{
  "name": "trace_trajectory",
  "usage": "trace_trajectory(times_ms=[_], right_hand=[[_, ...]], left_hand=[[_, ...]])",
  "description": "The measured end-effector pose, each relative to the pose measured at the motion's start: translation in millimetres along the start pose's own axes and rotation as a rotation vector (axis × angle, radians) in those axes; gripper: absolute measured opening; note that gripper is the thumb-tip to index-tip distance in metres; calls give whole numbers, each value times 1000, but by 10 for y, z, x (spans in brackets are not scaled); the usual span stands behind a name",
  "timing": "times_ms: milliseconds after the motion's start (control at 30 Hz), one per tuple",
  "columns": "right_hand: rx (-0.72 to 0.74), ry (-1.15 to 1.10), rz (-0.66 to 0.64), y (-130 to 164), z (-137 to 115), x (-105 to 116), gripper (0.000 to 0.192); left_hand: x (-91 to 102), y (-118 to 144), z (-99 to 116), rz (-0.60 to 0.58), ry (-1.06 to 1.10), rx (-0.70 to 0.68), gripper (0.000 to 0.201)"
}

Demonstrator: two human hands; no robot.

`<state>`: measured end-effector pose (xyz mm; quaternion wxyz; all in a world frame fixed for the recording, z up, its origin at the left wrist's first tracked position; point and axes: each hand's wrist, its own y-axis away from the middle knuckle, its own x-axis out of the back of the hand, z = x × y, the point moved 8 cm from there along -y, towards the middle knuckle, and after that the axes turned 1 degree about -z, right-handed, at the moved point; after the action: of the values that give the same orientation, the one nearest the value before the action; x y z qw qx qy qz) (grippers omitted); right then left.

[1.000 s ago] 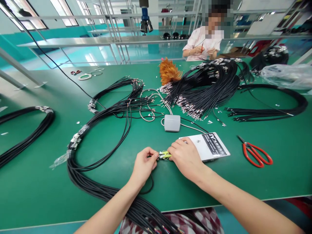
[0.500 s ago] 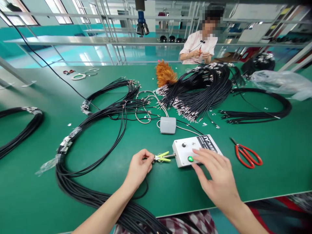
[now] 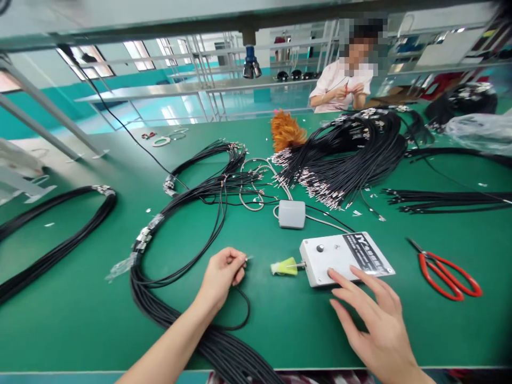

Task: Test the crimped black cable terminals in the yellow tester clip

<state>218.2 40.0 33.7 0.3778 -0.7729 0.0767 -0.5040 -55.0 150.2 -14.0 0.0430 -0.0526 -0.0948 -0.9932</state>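
Head view: left hand (image 3: 221,274) pinches the stripped end of a black cable (image 3: 240,309), tip just short of the yellow-green clip (image 3: 285,266) on the white tester box (image 3: 344,256). Right hand (image 3: 374,320) is spread flat, holds nothing, fingertips on the box's near edge. Advice: pin the box to the green desk (image 3: 80,320) and feed the bare end straight into the clip mouth.
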Motion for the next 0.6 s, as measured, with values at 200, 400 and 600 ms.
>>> trace_trajectory(times_ms=[200,400,600], right_hand=[[20,-138,-79,203,-180,-51,22],[-37,-292,-168,347,-285,-214,22],[-135,-441,-289,330,-307,-372,23]], left_hand=[[976,-466,859,221,-187,-248,37],[63,582,305,-306,-466,-336,19],[-366,1134,-204,-894,-844,-122,19]])
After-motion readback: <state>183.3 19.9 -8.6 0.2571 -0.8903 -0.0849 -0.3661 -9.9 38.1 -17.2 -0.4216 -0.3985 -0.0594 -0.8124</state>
